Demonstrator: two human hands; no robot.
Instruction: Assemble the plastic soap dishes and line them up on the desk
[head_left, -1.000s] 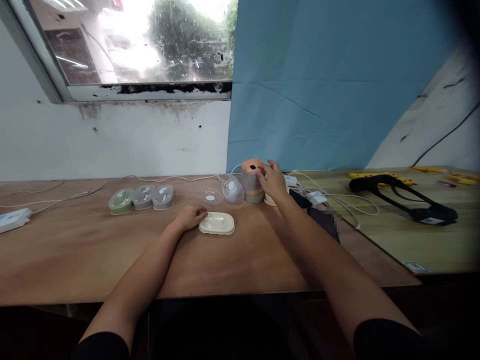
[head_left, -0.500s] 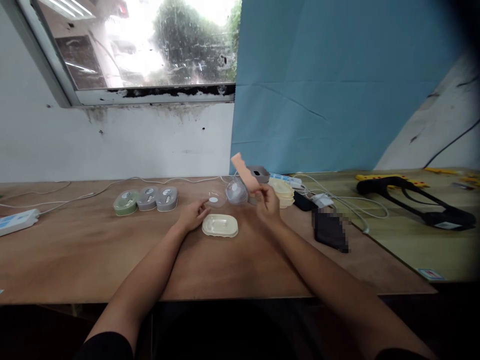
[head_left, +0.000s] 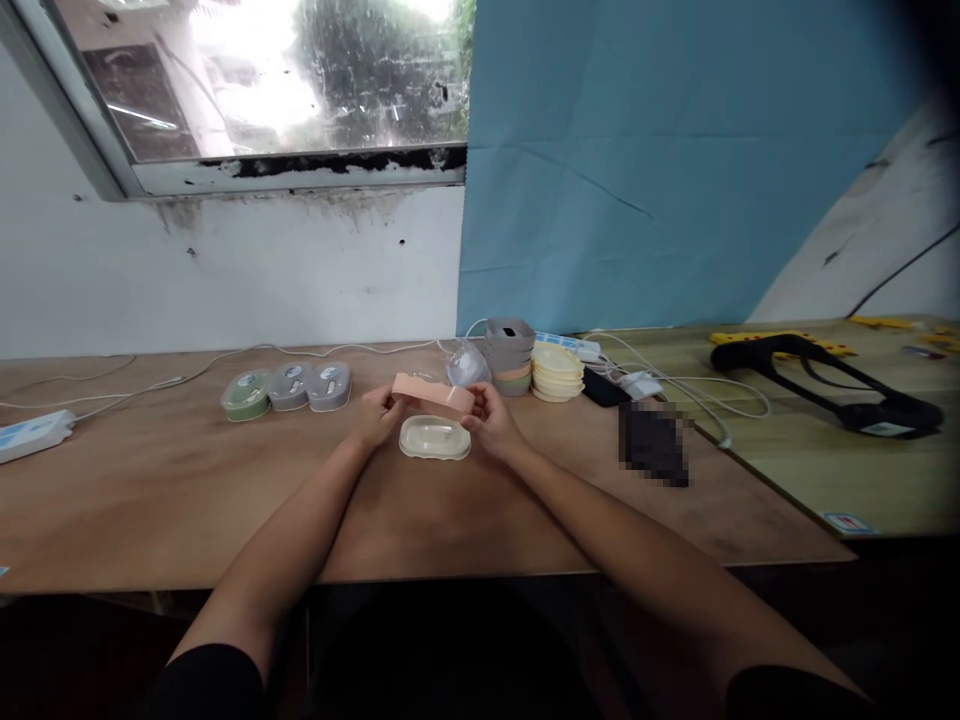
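A pink plastic frame with a wavy edge (head_left: 433,391) is held up between both hands. My left hand (head_left: 377,415) grips its left end, and my right hand (head_left: 493,422) grips its right end. Just below it, on the brown table, lies a cream oval tray-like base (head_left: 435,440); the frame is above its far edge, and whether they touch I cannot tell. Behind the hands sits a stack of clear lids (head_left: 468,366). To its right stand stacked grey frames (head_left: 509,345) and a pile of cream bases (head_left: 557,373).
Three finished-looking boxes, one green (head_left: 246,396) and two grey (head_left: 330,386), stand in a row on the left. Power strips (head_left: 36,436) and white cables lie along the table. A blurred dark object (head_left: 654,445) and a black strap-like frame (head_left: 832,395) are at right.
My right hand has brought the pink frame leftward and down, turning it level over the cream base. My left hand has moved from the clear lid onto the frame's left end.
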